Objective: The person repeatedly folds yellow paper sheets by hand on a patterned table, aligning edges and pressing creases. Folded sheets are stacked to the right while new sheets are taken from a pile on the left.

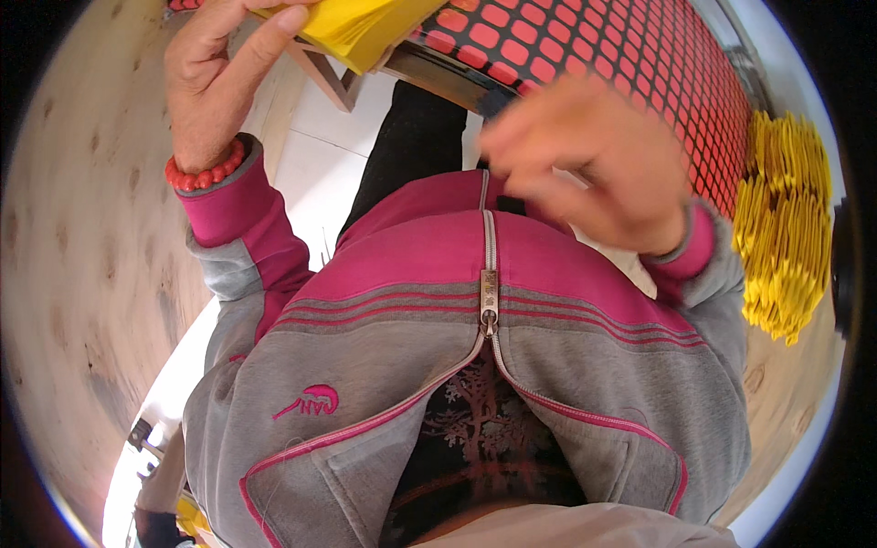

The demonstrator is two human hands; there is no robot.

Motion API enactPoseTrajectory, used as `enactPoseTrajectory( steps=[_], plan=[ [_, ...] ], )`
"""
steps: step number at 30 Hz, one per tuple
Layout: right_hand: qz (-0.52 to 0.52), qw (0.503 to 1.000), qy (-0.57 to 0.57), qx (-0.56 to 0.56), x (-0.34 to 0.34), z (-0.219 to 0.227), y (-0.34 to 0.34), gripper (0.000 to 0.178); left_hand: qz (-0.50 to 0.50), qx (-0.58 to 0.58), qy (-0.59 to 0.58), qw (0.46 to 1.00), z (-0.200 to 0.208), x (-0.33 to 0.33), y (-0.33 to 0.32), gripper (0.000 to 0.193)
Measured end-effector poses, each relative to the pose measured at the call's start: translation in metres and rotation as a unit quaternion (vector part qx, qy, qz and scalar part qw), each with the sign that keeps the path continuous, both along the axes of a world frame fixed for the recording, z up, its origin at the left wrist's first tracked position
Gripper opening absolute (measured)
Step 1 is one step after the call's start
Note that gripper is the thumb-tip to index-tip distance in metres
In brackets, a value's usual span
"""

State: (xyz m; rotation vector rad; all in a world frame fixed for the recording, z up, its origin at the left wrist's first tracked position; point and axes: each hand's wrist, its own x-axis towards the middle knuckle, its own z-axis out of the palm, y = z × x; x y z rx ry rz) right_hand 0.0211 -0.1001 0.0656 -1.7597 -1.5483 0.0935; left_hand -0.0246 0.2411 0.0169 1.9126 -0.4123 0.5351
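Note:
At the top of the view my left hand (pixel 215 78) is closed on a yellow folded sheet or packet (pixel 370 32), its thumb lying over the near edge. Part of that hand and of the yellow piece runs out of the picture. My right hand (pixel 589 155) hangs in front of my jacket, beside the edge of the patterned table. Its fingers look curled but are smeared by motion, so whether they hold anything cannot be made out. A small dark thing (pixel 496 100) shows at the table's edge by those fingers.
A red-and-black patterned cover (pixel 630 55) lies on the table ahead. Stacks of folded yellow pieces (pixel 786 228) stand to the right. A wooden leg (pixel 329 82) rises from the pale tiled floor (pixel 315 173). Knotted wooden board (pixel 91 228) fills the left side.

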Motion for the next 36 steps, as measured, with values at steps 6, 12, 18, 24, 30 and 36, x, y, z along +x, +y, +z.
enactPoseTrajectory(
  steps=[6,12,18,24,30,36],
  plan=[
    [-0.196,0.967,-0.081,-0.14,-0.024,-0.14,-0.051,0.02,0.032,0.038,0.004,0.999,-0.004,-0.004,0.0,0.021],
    [-0.252,0.936,-0.074,-0.235,0.005,-0.206,-0.081,0.015,0.106,0.103,0.026,0.989,0.0,0.001,0.002,0.019],
    [-0.363,0.914,-0.172,-0.059,0.012,-0.199,-0.065,0.012,0.057,-0.003,0.056,0.997,-0.016,-0.001,0.007,0.022],
    [-0.259,0.896,-0.199,-0.302,-0.024,-0.139,-0.056,0.011,0.112,0.078,0.037,0.99,0.001,-0.006,-0.001,0.018],
    [-0.051,0.994,-0.101,0.008,-0.008,-0.004,-0.018,0.015,0.073,0.069,-0.006,0.995,0.009,-0.002,-0.011,0.015],
    [-0.023,0.971,-0.197,0.134,0.042,0.045,0.065,0.021,-0.008,-0.048,0.006,0.999,0.023,0.0,-0.017,0.017]
  ],
)
